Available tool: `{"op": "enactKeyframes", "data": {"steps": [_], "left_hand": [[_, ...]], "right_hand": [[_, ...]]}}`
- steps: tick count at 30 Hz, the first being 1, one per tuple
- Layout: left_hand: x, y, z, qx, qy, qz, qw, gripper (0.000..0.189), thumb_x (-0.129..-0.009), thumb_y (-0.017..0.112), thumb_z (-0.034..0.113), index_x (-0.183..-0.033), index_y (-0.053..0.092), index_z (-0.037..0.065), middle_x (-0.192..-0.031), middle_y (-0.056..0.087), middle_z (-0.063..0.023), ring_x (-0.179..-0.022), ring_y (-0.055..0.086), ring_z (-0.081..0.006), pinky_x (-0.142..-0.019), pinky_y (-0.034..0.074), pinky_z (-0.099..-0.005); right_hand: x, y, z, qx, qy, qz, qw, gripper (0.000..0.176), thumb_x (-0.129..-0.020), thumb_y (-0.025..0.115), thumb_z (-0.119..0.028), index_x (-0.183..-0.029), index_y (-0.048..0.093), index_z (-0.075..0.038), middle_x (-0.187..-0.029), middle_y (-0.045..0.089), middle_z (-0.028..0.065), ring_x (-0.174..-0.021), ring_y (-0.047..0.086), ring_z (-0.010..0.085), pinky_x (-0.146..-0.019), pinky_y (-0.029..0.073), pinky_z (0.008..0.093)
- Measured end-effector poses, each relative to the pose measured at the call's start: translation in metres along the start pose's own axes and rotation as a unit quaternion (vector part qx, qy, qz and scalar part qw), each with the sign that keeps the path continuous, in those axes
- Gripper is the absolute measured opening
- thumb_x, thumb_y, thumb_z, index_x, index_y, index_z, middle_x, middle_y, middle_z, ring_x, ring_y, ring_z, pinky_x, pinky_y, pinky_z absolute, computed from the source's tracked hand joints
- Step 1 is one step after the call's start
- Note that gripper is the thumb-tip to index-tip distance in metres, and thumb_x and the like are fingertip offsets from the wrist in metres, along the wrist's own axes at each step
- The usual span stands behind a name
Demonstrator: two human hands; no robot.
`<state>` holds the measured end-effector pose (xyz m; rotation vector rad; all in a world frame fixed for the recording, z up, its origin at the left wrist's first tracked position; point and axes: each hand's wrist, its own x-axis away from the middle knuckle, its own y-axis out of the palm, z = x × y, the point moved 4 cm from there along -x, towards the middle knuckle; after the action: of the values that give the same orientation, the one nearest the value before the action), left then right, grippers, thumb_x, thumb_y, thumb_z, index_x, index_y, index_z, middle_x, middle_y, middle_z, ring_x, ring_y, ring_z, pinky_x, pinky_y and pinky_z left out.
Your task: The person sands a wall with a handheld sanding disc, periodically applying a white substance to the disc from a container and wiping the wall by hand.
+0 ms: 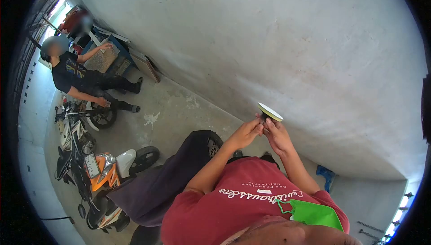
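A round backing pad [270, 111] with a pale face, a yellow edge and a dark hub is held up in front of my body, tilted toward the wall. My left hand [244, 134] is closed, its fingertips pinching at the hub beneath the disc. From the other side, my right hand [277, 135] grips the same pad, thumb and fingers close under its rim. Both hands nearly touch each other. The fingers partly hide the hub.
A bare grey wall [278, 43] rises ahead and to the right. Left of me stand an orange-and-white motorcycle [105, 169] and something under a dark cover [166, 182]. Another person [74, 72] is at the far left near a blue cabinet [119, 54]. A blue bag [325, 175] lies at right.
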<state>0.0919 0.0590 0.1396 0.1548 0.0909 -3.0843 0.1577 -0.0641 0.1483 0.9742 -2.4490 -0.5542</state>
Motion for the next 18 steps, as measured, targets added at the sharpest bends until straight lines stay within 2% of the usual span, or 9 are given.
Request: {"op": "enactKeyframes", "data": {"steps": [5, 8, 10, 11, 12, 13, 15, 16, 18], "left_hand": [[-0.015, 0.011, -0.012, 0.014, -0.022, 0.018, 0.999, 0.044, -0.103, 0.040, 0.044, -0.091, 0.054, 0.003, -0.075, 0.053, -0.0015, -0.070, 0.050, -0.0128, -0.063, 0.042, -0.0290], [-0.020, -0.006, -0.027, -0.014, -0.012, 0.108, 0.994, 0.045, -0.104, 0.038, 0.043, -0.087, 0.053, 0.004, -0.072, 0.052, -0.0008, -0.065, 0.049, -0.0127, -0.059, 0.041, -0.0286], [-0.028, -0.042, -0.052, 0.063, -0.076, 0.207, 0.973, 0.046, -0.104, 0.038, 0.043, -0.083, 0.053, 0.005, -0.070, 0.052, -0.0016, -0.062, 0.049, -0.0126, -0.056, 0.041, -0.0289], [-0.032, -0.065, -0.046, 0.013, -0.065, 0.250, 0.966, 0.046, -0.104, 0.038, 0.043, -0.083, 0.053, 0.005, -0.070, 0.052, -0.0022, -0.063, 0.050, -0.0131, -0.057, 0.041, -0.0300], [-0.035, -0.089, -0.039, -0.037, -0.055, 0.292, 0.954, 0.046, -0.104, 0.038, 0.044, -0.083, 0.053, 0.005, -0.069, 0.052, -0.0029, -0.064, 0.050, -0.0136, -0.057, 0.041, -0.0311], [-0.038, -0.110, -0.022, -0.129, -0.028, 0.315, 0.940, 0.047, -0.104, 0.038, 0.043, -0.083, 0.052, 0.004, -0.069, 0.052, -0.0055, -0.064, 0.052, -0.0175, -0.059, 0.041, -0.0338], [-0.042, -0.151, 0.002, -0.325, -0.010, 0.347, 0.879, 0.047, -0.104, 0.037, 0.041, -0.084, 0.050, 0.000, -0.071, 0.054, -0.0105, -0.066, 0.054, -0.0260, -0.063, 0.042, -0.0385], [-0.042, -0.168, 0.009, -0.427, -0.019, 0.356, 0.831, 0.047, -0.104, 0.036, 0.040, -0.086, 0.049, -0.001, -0.072, 0.055, -0.0129, -0.068, 0.055, -0.0305, -0.066, 0.043, -0.0404], [-0.040, -0.189, 0.021, -0.446, -0.004, 0.364, 0.818, 0.044, -0.104, 0.037, 0.037, -0.087, 0.049, -0.001, -0.075, 0.057, -0.0166, -0.071, 0.056, -0.0362, -0.068, 0.044, -0.0433]], "right_hand": [[-0.002, -0.014, 0.009, 0.022, -0.002, -0.009, 1.000, 0.050, -0.099, 0.056, -0.028, -0.138, 0.044, 0.000, -0.129, 0.057, 0.0082, -0.115, 0.055, 0.0166, -0.094, 0.045, 0.0307], [0.000, -0.028, 0.014, 0.121, 0.015, -0.049, 0.991, 0.048, -0.099, 0.054, -0.034, -0.134, 0.049, -0.002, -0.123, 0.061, 0.0085, -0.113, 0.057, 0.0168, -0.091, 0.046, 0.0306], [-0.001, -0.064, 0.033, 0.204, 0.060, -0.051, 0.976, 0.049, -0.098, 0.054, -0.036, -0.133, 0.050, -0.002, -0.121, 0.063, 0.0121, -0.111, 0.060, 0.0211, -0.089, 0.047, 0.0328], [-0.002, -0.092, 0.053, 0.285, 0.105, -0.053, 0.951, 0.050, -0.097, 0.055, -0.039, -0.132, 0.052, -0.003, -0.118, 0.065, 0.0156, -0.108, 0.062, 0.0253, -0.088, 0.049, 0.0350], [-0.004, -0.142, 0.090, 0.473, 0.090, -0.005, 0.876, 0.056, -0.095, 0.055, -0.044, -0.133, 0.050, -0.003, -0.119, 0.063, 0.0187, -0.108, 0.063, 0.0303, -0.089, 0.049, 0.0399], [0.000, -0.193, 0.126, 0.641, 0.070, 0.044, 0.763, 0.062, -0.093, 0.056, -0.049, -0.134, 0.049, -0.004, -0.120, 0.062, 0.0219, -0.108, 0.063, 0.0353, -0.090, 0.050, 0.0448], [0.038, -0.251, 0.164, 0.769, 0.179, 0.039, 0.613, 0.065, -0.089, 0.056, -0.053, -0.131, 0.052, -0.003, -0.122, 0.060, 0.0243, -0.111, 0.058, 0.0405, -0.092, 0.049, 0.0474], [0.055, -0.311, 0.216, 0.770, 0.179, 0.024, 0.611, 0.055, -0.090, 0.055, -0.049, -0.128, 0.056, -0.008, -0.120, 0.061, 0.0228, -0.110, 0.059, 0.0398, -0.090, 0.050, 0.0468], [0.091, -0.354, 0.250, 0.712, 0.288, -0.154, 0.621, 0.048, -0.090, 0.053, -0.045, -0.123, 0.060, -0.010, -0.122, 0.060, 0.0244, -0.112, 0.058, 0.0397, -0.089, 0.051, 0.0468]]}}
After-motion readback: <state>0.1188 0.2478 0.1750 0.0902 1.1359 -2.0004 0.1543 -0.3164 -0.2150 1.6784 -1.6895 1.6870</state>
